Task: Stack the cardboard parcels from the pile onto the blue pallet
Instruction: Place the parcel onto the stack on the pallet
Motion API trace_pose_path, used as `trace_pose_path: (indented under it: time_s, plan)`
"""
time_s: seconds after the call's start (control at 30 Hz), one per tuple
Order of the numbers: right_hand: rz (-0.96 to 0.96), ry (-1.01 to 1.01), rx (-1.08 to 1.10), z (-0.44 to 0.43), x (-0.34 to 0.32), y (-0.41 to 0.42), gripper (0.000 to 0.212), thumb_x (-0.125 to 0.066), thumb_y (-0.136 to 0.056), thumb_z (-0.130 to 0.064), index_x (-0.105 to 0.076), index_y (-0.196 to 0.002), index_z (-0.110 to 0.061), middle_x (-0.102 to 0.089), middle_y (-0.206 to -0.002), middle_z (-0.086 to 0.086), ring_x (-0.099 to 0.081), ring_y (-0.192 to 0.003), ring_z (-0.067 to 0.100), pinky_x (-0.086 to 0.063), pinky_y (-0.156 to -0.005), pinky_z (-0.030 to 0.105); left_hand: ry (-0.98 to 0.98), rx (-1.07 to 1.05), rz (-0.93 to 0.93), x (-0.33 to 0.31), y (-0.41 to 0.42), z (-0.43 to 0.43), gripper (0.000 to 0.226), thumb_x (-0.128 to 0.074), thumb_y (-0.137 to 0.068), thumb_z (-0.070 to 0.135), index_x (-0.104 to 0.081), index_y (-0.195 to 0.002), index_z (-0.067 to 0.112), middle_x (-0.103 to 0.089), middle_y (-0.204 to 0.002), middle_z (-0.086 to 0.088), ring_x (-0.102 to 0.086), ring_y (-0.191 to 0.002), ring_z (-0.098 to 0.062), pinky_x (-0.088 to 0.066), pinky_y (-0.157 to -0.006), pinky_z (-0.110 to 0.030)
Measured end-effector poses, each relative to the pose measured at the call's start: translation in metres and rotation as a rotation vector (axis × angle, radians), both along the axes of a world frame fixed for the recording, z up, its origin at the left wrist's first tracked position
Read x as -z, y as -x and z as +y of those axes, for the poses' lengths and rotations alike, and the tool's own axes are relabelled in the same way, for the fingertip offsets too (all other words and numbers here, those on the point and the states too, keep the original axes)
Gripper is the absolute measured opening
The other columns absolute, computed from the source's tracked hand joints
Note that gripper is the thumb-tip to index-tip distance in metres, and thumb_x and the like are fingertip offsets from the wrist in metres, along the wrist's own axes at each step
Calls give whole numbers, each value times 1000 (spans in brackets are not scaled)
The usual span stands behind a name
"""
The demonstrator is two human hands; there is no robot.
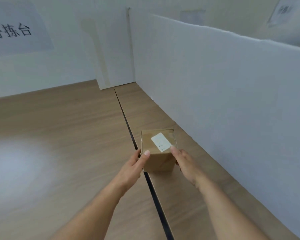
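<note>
Holding a small cardboard parcel (158, 149) between both hands, low and right of centre, just beside the white side wall. Gripping its left face with the left hand (133, 168), with the thumb laid flat on the near top edge and the fingers curled down the side, mostly out of sight. Clasping its right face with the right hand (185, 163), with the thumb on the top next to a white label (161, 142) and the fingers hidden behind the box. Hard to tell whether lifted or resting on the counter (59, 135).

Boxy and nearly cubic, in plain brown matte board, with a glossy band of clear tape across the far top edge. Cannot read the dark marks on the label: too small and blurred.

Positioned over a narrow dark gap (126, 118) between two counter slabs of pale wood-grain laminate, smooth and dull. On the left slab, a washed-out patch of glare (16, 170) blotting out the grain.

Along the right side, a white panel (215, 84), smooth like foam board, with a wavy, uneven top edge, cut off by the right border. At the far corner, another white wall with a taped vertical seam. On that wall at the left, a paper sign (12, 31) with black characters, smeared by blur and clipped at the border. Bare forearms, cut off at the bottom.
</note>
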State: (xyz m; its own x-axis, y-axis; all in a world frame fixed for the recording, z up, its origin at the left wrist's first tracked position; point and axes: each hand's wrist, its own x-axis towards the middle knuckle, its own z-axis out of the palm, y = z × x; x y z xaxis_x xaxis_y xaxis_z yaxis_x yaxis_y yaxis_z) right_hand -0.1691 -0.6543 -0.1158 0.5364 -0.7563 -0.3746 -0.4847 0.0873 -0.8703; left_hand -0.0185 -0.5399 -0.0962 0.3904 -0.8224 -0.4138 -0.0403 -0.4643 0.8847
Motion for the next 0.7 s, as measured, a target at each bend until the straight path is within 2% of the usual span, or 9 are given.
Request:
trace_pose_path:
  time_s: [0.1, 0.13, 0.2, 0.27, 0.33, 0.4, 0.53, 0.6, 0.7]
  plan:
    - [71, 90, 58, 11, -5, 5, 41, -42, -90, -56, -62, -99, -21, -64, -104, -5, -58, -97, 14, -50, -90, 41, 24, -57, -59, -3, 11, 10, 38, -44, -94, 47, -44, -127, 28, -56, -114, 11, -53, -102, -4, -44, -100, -31]
    - [57, 92, 52, 16, -6, 7, 33, -46, -90, -49, -61, -99, -21, -65, -102, -5, -59, -96, 15, -50, -90, 43, 19, -64, -78, -4, 13, 14, 33, -47, -95, 42, -46, -124, 25, -57, -114, 9, -54, -101, -4, -44, -99, -31]
    - [28, 81, 30, 25, -10, 10, 28, -51, -89, -37, -58, -113, -25, -64, -105, -9, -60, -100, 13, -49, -94, 43, 17, -84, -106, -7, 17, 24, 25, -50, -96, 34, -46, -119, 25, -58, -117, 4, -55, -101, -6, -45, -94, -27]
    - [-25, 71, -1, 36, -14, 10, 46, -55, -85, -32, -47, -131, -32, -63, -108, -9, -60, -104, 14, -48, -97, 42, 33, -112, -120, -13, 18, 39, 27, -52, -96, 28, -44, -122, 27, -60, -114, 6, -55, -98, -3, -43, -89, -23]
    - [-46, 82, -65, 47, -20, 8, 61, -58, -85, -28, -34, -140, -39, -64, -108, -6, -60, -104, 14, -47, -98, 38, 75, -133, -109, -18, 19, 57, 42, -53, -95, 19, -39, -133, 31, -63, -109, 9, -58, -99, -2, -42, -88, -21]
    - [-55, 112, -141, 62, -26, 4, 55, -60, -87, -24, -38, -137, -34, -64, -108, -7, -60, -103, 12, -48, -97, 36, 114, -148, -98, -23, 19, 80, 51, -53, -94, 10, -37, -135, 35, -66, -107, 8, -62, -100, -4, -44, -86, -18]
    - [-119, 152, -171, 100, -37, -1, 22, -65, -86, -34, -56, -105, -28, -66, -100, -7, -62, -96, 11, -54, -84, 34, 145, -259, -109, -38, 27, 128, 36, -57, -93, 16, -45, -124, 31, -65, -105, 7, -63, -92, -3, -47, -66, -9]
    - [-125, 189, -189, 125, -44, -1, 22, -66, -85, -36, -57, -100, -23, -66, -97, -4, -62, -92, 12, -53, -75, 28, 154, -325, -134, -45, 33, 155, 31, -59, -92, 20, -47, -119, 29, -64, -105, 7, -62, -90, -2, -46, -61, -6]
    - [-132, 259, -227, 166, -56, 1, 23, -67, -85, -29, -57, -104, -22, -65, -96, -7, -62, -91, 11, -52, -78, 27, 152, -392, -153, -52, 41, 198, 27, -60, -90, 29, -50, -115, 26, -65, -106, 5, -64, -90, -4, -47, -61, -9]
